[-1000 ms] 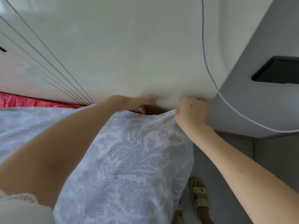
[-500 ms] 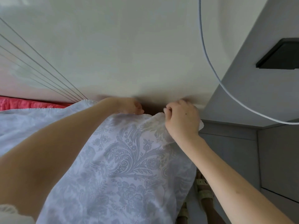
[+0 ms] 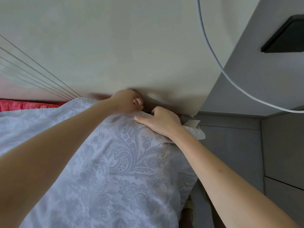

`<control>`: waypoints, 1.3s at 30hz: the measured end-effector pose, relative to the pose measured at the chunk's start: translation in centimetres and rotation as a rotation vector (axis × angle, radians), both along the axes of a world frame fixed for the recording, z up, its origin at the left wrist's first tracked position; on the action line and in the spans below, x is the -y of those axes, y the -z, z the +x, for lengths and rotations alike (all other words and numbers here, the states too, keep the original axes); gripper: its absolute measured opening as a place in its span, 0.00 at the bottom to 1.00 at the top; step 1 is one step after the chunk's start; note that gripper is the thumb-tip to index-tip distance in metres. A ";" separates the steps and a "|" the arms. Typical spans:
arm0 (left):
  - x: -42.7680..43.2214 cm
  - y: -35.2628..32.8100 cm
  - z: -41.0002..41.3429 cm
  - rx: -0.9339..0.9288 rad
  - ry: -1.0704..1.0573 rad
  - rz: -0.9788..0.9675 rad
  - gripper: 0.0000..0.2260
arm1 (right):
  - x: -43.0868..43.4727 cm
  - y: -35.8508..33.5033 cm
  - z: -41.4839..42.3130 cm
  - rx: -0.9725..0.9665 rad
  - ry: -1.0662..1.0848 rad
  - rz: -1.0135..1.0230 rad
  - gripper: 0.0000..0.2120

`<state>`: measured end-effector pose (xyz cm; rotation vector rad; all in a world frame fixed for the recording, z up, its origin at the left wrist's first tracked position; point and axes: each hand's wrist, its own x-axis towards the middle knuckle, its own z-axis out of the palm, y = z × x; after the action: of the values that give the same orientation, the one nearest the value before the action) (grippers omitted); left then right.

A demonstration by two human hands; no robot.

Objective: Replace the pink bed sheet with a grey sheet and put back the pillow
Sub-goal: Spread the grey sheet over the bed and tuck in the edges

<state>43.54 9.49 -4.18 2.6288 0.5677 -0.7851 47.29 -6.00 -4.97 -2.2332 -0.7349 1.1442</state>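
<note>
Grey sheet (image 3: 115,162), pale with a grey floral damask print, covers the near corner of the bed and fills the lower middle of the view. Its far edge sits against the cream wall (image 3: 115,38); its elasticated hem runs leftward across the bed. Beyond that hem a strip of the pink sheet (image 3: 24,105) shows at the left edge, lying along the base of the wall; how far it extends under the grey fabric is hidden.

Left hand (image 3: 128,101) is at the corner where sheet meets wall, fingers curled into a narrow grip. Fabric appears pinched there, but the contact point is blurred and partly in shadow, so I cannot tell for certain what it holds. Right hand (image 3: 161,122) lies just beside it, palm down on the sheet, thumb flat on top and fingers curled over the far edge, gripping the grey sheet at the corner. A crumpled flap of white fabric (image 3: 195,130) sticks out beyond the right wrist.

Mattress itself is fully covered. The pillow is not seen.

To the right: grey cabinet (image 3: 271,96) with a black recess (image 3: 286,37), cut off by the frame edge, and a white cable (image 3: 218,66) curving across it. Grey floor (image 3: 230,153) below. A sandalled foot (image 3: 187,209) is barely visible under the sheet's overhang.
</note>
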 end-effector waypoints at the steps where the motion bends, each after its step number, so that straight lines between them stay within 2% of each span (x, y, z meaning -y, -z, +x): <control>1: 0.4 -0.6 -0.7 0.141 -0.053 0.033 0.07 | 0.0 0.2 0.0 0.006 0.002 -0.002 0.27; 3: 1.7 -1.3 -2.6 0.424 -0.187 0.042 0.08 | 0.0 0.5 -0.2 0.042 0.007 -0.007 0.27; 5: 3.2 -1.5 -3.8 0.478 -0.319 -0.161 0.09 | -0.1 0.7 -0.3 0.061 0.029 -0.007 0.29; 6: 3.8 -1.3 -4.1 0.410 -0.359 -0.263 0.10 | -0.1 0.8 -0.2 0.055 0.053 -0.007 0.29; 8: 4.2 -0.6 -4.2 0.239 -0.363 -0.336 0.15 | -0.1 1.3 0.0 0.041 0.085 -0.021 0.27; 13: 4.5 0.0 -1.9 0.035 -0.310 -0.325 0.22 | 0.3 1.7 1.1 -0.021 0.027 -0.096 0.24; 14: 5.0 0.0 -1.3 0.000 -0.259 -0.281 0.24 | 0.7 1.6 1.3 0.020 0.035 -0.094 0.22; 16: 6.1 0.1 -0.6 -0.046 -0.155 -0.187 0.26 | 2.6 1.1 0.7 0.339 0.145 -0.013 0.17; 18: 6.5 0.3 -0.4 -0.053 -0.135 -0.161 0.28 | 5.7 0.1 -1.0 0.683 0.457 0.201 0.12; 19: 6.5 0.5 -0.4 -0.046 -0.150 -0.165 0.27 | 7.4 -0.4 -2.2 0.751 0.588 0.275 0.11; 20: 6.3 0.6 -0.5 -0.033 -0.161 -0.171 0.26 | 8.8 -0.6 -3.4 0.715 0.637 0.305 0.13; 21: 6.2 0.5 -0.7 -0.017 -0.167 -0.177 0.24 | 9.8 -0.5 -4.5 0.559 0.645 0.317 0.16; 24: 5.9 0.1 -1.2 0.032 -0.149 -0.182 0.22 | 8.8 1.2 -5.4 -0.240 0.614 0.405 0.29; 26: 5.8 -0.4 -1.8 0.075 -0.140 -0.183 0.21 | 6.4 2.6 -4.6 -0.585 0.581 0.467 0.30; 28: 5.6 -0.6 -2.4 0.125 -0.165 -0.206 0.23 | 4.8 3.1 -3.4 -0.851 0.597 0.429 0.27; 31: 5.0 -1.1 -3.2 0.209 -0.205 -0.251 0.30 | 4.8 2.9 -2.8 -1.085 0.605 0.412 0.22; 34: 5.5 -1.7 -3.2 0.342 -0.161 -0.286 0.26 | 5.2 3.1 -2.9 -1.151 0.662 0.501 0.24; 36: 6.2 -1.9 -2.9 0.291 -0.153 -0.426 0.23 | 5.1 3.2 -3.1 -1.163 0.723 0.529 0.26; 37: 6.5 -2.0 -2.8 0.221 -0.143 -0.482 0.24 | 5.2 3.5 -3.0 -1.187 0.740 0.546 0.27; 39: 7.1 -2.0 -2.7 0.140 -0.033 -0.429 0.33 | 5.7 3.8 -3.1 -1.264 0.790 0.578 0.31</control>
<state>40.87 2.37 -2.14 2.2498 0.3557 -0.6244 44.22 -11.66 -8.75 -0.8114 0.3144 1.3353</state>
